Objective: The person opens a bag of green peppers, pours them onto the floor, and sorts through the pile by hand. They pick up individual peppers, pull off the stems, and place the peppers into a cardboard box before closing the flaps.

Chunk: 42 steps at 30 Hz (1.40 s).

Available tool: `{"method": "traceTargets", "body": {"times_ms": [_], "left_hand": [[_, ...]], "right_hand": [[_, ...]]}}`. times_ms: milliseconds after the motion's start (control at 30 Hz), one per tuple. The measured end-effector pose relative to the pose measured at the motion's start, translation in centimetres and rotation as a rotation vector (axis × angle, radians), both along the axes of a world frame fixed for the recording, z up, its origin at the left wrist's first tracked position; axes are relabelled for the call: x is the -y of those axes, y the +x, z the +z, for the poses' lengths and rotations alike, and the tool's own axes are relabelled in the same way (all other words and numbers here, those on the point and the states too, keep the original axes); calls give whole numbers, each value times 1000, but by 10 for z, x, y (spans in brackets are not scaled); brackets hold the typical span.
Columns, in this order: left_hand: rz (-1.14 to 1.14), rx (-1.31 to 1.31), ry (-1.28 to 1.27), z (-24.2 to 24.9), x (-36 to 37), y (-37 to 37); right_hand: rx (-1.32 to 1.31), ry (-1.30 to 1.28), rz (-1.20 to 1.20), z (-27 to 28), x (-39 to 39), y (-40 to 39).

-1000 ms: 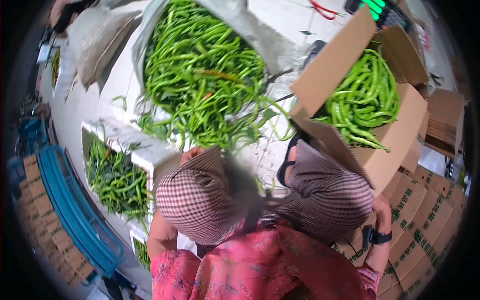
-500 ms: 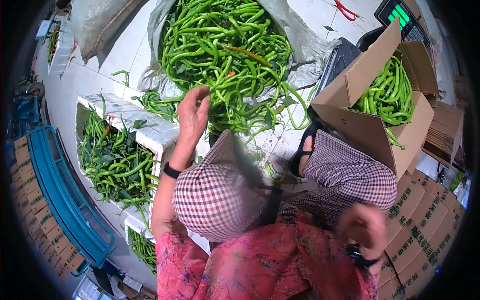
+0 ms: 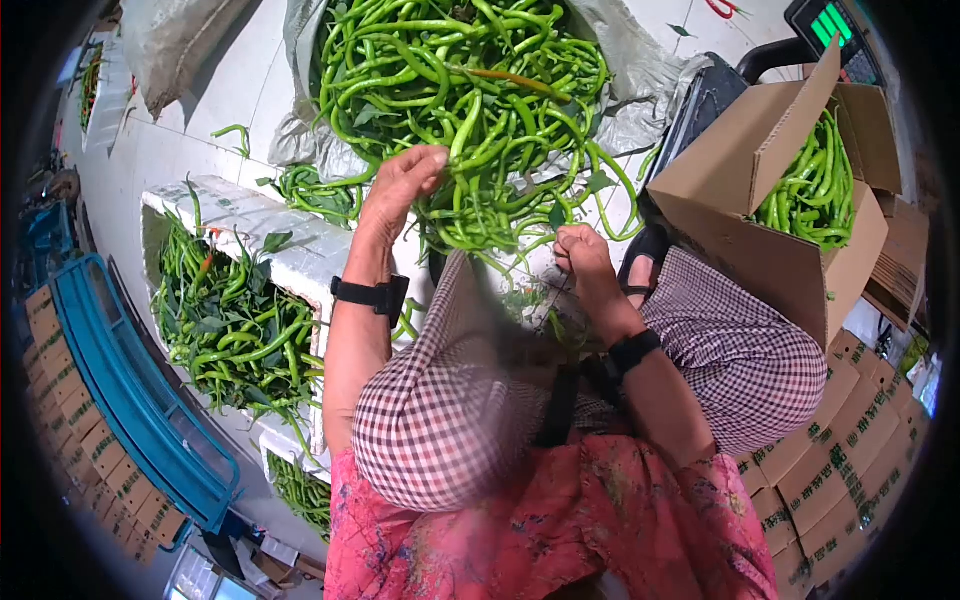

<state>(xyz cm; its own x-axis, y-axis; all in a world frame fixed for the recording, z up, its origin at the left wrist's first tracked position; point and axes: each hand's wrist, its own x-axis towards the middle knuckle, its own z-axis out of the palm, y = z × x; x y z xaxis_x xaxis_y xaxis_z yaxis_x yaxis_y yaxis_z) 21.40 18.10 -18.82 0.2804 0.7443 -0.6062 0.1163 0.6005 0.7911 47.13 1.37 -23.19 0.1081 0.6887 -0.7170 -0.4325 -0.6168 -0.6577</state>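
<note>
Green chili peppers (image 3: pixel 460 90) lie heaped on a pale woven sack (image 3: pixel 650 50). At the lower left of the heap, my left hand (image 3: pixel 405 185) has its thumb and fingers together by the peppers; what is between them, if anything, is hidden. My right hand (image 3: pixel 588 252) is closed just below the heap's lower right edge, its fingers curled in, and its contents cannot be made out. A white foam box (image 3: pixel 250 225) on the left holds more green peppers with leaves. On the right, an open cardboard box (image 3: pixel 730 170) contains straighter green peppers.
A scale with a lit green display (image 3: pixel 832 25) stands behind the cardboard box. Loose peppers (image 3: pixel 232 135) lie on the tiled floor. At far left is a blue metal frame (image 3: pixel 130 390) beside stacked cartons (image 3: pixel 75 400); flat printed cartons (image 3: pixel 850 440) lie at lower right. A full sack (image 3: pixel 175 45) is at upper left.
My right hand has moved from the lower right, near my lap, up and left to the heap's lower edge. My left hand has shifted slightly right and up. The camera view has shifted a little.
</note>
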Motion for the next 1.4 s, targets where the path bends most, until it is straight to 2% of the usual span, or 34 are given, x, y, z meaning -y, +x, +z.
{"method": "traceTargets", "body": {"times_ms": [67,100,133,200,267,333,367,400,467,500,533,600,633,667,700,733,800,833,867,933,967,1000,1067,1100,1133,1200,1233,1267,1333,1400], "left_hand": [[254,-19,41,-14,8,7],[29,-252,217,-40,11,-4],[-111,-324,147,-48,13,-5],[-323,-412,267,-76,23,-5],[-292,-366,218,-65,22,3],[-376,-557,370,-54,18,12],[-478,-606,349,-55,13,11],[-482,-607,346,-56,7,10],[-556,-343,88,-47,-8,11],[-472,-229,-109,-41,-6,12],[-392,4,-150,-41,-2,14],[-323,-189,-67,-56,19,28],[-325,-372,7,-47,21,40],[-298,-372,4,-44,21,46],[-270,-391,25,-39,24,51],[-238,-412,51,-27,23,57],[-293,-626,326,-51,32,51],[-272,-406,289,-61,30,49],[-276,-407,295,-43,27,56],[-150,-332,153,-9,30,70],[-148,-309,223,-5,30,73],[-133,-311,276,-3,30,73],[-91,-351,229,44,20,76],[-13,-312,290,75,15,79],[10,-243,347,95,11,73],[-4,-267,374,123,5,60],[-62,-264,356,126,0,51],[-119,-259,336,125,-5,44],[-35,-146,123,115,-11,38],[23,-28,175,111,-6,40]], "right_hand": [[28,-25,33,0,-11,-6],[58,9,75,1,-16,-9],[91,41,116,2,-21,-11],[110,29,159,0,-38,-16],[118,63,70,-8,-59,-25],[87,88,88,-21,-75,-25],[-6,108,131,-28,-80,-27],[-95,129,174,-35,-83,-27],[-150,82,154,-36,-90,-30],[-185,62,188,-35,-93,-28],[-222,43,221,-34,-96,-28],[-297,96,217,-37,-97,-29],[-361,147,219,-40,-97,-27],[-426,194,226,-47,-93,-25],[-192,450,314,-64,-90,-27],[-193,453,317,-58,-91,-27],[-319,86,206,-28,-95,-30],[-253,32,188,-10,-100,-34],[-254,38,184,-14,-100,-32],[-393,148,211,-20,-101,-28],[-135,526,316,-20,-104,-27],[-132,533,313,-19,-106,-24],[221,217,584,41,-127,-23],[251,348,599,65,-135,-22],[225,369,596,83,-140,-25],[-11,377,534,138,-149,-25],[-171,532,420,124,-147,-33],[-115,586,566,133,-152,-23],[-149,553,496,118,-146,-34],[-250,471,387,119,-138,-37]]}}
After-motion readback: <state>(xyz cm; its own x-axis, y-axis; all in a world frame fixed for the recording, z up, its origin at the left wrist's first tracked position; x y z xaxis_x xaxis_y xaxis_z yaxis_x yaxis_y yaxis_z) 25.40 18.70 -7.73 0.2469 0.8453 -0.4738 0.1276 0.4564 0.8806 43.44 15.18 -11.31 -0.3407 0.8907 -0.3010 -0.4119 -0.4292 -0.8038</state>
